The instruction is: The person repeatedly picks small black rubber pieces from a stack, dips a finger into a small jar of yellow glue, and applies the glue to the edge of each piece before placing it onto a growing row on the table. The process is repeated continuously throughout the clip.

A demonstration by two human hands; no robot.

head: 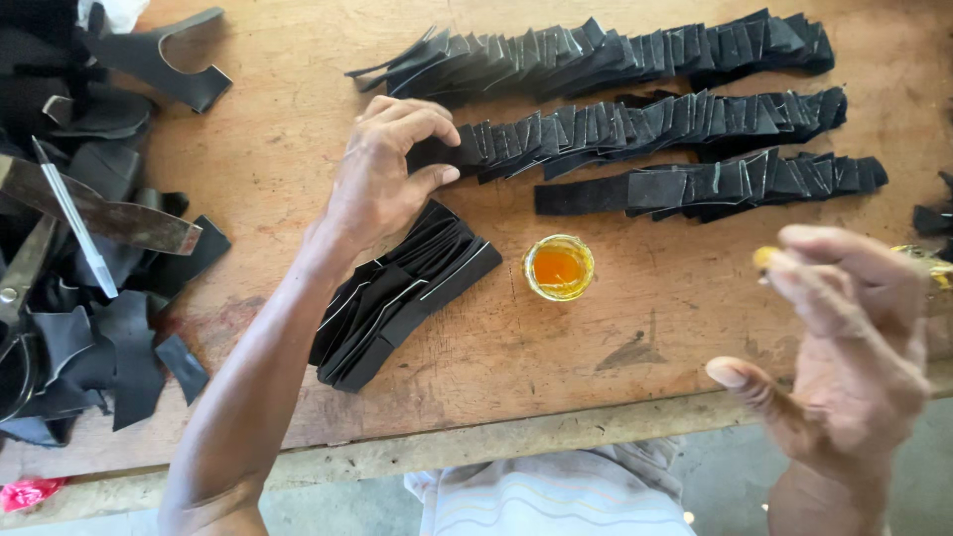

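Note:
My left hand (382, 174) rests with its fingertips on the left end of the middle row of overlapped black leather strips (645, 124). Under its wrist lies a loose fan of black strips (397, 293). My right hand (844, 347) hovers above the table's front right, fingers spread, with yellow glue on one fingertip (764, 260). A small round pot of orange-yellow glue (559, 267) stands between the two hands. Two more rows of black strips lie above (615, 50) and below (715, 184) the middle one.
A heap of black leather offcuts (89, 328) covers the left of the wooden table (536, 357). On it lie a flat metal blade (99, 213), a thin silver tool (74, 218) and scissor handles (15, 288). A curved black cut piece (164, 60) sits top left.

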